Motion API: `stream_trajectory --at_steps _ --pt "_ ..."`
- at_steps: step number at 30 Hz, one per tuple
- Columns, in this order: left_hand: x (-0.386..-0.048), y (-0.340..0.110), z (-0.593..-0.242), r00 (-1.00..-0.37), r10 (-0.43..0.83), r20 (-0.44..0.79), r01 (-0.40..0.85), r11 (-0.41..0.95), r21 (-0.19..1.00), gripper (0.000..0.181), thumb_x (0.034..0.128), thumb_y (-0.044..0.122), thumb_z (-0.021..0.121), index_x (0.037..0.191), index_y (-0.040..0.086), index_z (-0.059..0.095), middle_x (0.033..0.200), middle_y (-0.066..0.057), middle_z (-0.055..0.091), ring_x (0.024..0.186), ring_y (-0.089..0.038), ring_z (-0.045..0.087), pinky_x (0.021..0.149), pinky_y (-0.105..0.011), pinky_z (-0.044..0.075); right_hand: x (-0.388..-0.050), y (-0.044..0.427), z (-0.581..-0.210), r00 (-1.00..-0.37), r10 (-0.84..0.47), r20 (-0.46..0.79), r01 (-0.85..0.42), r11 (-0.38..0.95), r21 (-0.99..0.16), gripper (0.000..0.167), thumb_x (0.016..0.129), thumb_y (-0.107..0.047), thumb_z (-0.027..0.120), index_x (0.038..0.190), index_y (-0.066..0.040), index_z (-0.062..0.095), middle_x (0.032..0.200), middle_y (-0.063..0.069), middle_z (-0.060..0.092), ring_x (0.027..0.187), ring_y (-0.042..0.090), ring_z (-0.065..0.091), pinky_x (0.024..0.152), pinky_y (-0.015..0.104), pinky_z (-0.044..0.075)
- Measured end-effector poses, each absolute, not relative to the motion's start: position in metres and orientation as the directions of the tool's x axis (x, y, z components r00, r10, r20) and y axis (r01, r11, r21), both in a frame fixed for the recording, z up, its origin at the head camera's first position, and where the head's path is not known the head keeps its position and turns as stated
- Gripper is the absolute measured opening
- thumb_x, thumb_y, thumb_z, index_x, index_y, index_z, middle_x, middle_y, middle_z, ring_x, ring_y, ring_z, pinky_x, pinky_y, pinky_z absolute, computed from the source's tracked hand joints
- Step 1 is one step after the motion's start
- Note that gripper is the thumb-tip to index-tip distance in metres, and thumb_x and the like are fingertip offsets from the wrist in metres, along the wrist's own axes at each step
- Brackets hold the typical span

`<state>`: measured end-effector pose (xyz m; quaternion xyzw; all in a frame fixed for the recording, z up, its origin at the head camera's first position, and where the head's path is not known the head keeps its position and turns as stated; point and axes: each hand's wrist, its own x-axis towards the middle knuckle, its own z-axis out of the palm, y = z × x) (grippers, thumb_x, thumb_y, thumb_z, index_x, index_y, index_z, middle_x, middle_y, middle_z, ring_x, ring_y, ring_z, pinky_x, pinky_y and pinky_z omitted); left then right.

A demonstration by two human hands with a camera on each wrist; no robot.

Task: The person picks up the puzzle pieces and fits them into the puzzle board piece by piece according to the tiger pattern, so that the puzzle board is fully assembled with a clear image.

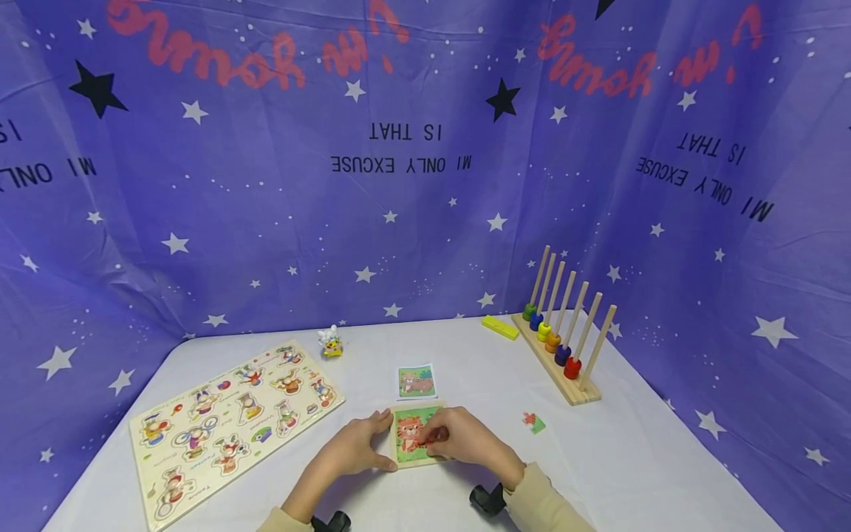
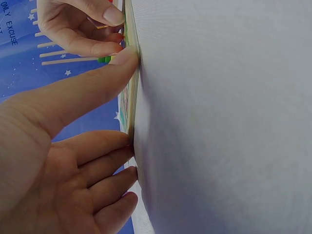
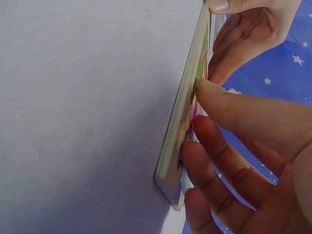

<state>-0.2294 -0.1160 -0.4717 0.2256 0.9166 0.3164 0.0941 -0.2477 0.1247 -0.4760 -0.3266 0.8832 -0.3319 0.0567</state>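
Note:
A small wooden jigsaw puzzle board (image 1: pixel 419 464) with a red-orange cartoon animal on green lies at the front middle of the table. My left hand (image 1: pixel 359 445) holds its left side, thumb at the near corner and fingers along the edge farther back. Over the board's right part, my right hand (image 1: pixel 462 437) pinches a puzzle piece (image 2: pixel 97 23), mostly hidden by the fingers. In the right wrist view, the right thumb and fingertips touch the picture surface. A loose red-and-green puzzle piece (image 1: pixel 534 422) lies to the right of the board.
Behind the board lies a picture card (image 1: pixel 417 382). A large peg puzzle (image 1: pixel 219 421) covers the left side. Farther back stand a small figurine (image 1: pixel 330 341), a yellow block (image 1: pixel 500 327) and a wooden rack (image 1: pixel 561 373) with upright rods and coloured beads. Purple cloth surrounds the white table.

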Motion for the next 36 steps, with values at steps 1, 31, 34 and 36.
stream_trajectory --at_steps 1,31,34,36 --pt "-0.229 -0.116 -0.472 -0.881 0.473 -0.030 0.355 0.699 0.621 0.085 0.0672 0.031 0.085 0.135 -0.005 0.051 0.145 -0.021 0.043 0.132 -0.046 0.038 0.107 -0.058 0.030 -0.247 0.125 -0.476 -0.782 -0.612 0.117 -0.537 0.567 -0.625 0.014 0.078 -0.007 0.080 0.090 -0.014 0.077 0.082 -0.012 0.063 0.071 0.002 0.052 0.063 0.017 0.047" --pt "-0.230 -0.115 -0.470 -0.874 0.484 -0.048 0.348 0.692 0.632 0.086 0.0676 0.031 0.085 0.136 -0.006 0.049 0.147 -0.021 0.040 0.134 -0.045 0.035 0.109 -0.059 0.029 -0.247 0.185 -0.466 -0.786 -0.595 0.166 -0.560 0.574 -0.597 0.029 0.082 -0.010 0.076 0.110 -0.007 0.070 0.100 0.003 0.069 0.086 0.018 0.062 0.074 0.033 0.054" --pt "-0.229 -0.116 -0.471 -0.875 0.482 -0.052 0.344 0.693 0.633 0.086 0.0677 0.031 0.085 0.136 -0.005 0.049 0.147 -0.020 0.040 0.134 -0.045 0.035 0.109 -0.058 0.029 -0.245 0.201 -0.463 -0.798 -0.578 0.171 -0.556 0.597 -0.578 0.030 0.082 -0.010 0.077 0.111 -0.005 0.069 0.102 0.005 0.069 0.086 0.021 0.062 0.074 0.036 0.054" --pt "-0.230 -0.116 -0.471 -0.875 0.481 -0.052 0.344 0.694 0.632 0.086 0.0677 0.031 0.085 0.136 -0.005 0.049 0.147 -0.020 0.040 0.134 -0.044 0.035 0.109 -0.058 0.028 -0.245 0.211 -0.462 -0.807 -0.566 0.170 -0.550 0.612 -0.568 0.031 0.081 -0.009 0.077 0.111 -0.005 0.069 0.102 0.006 0.068 0.087 0.023 0.062 0.075 0.038 0.054"
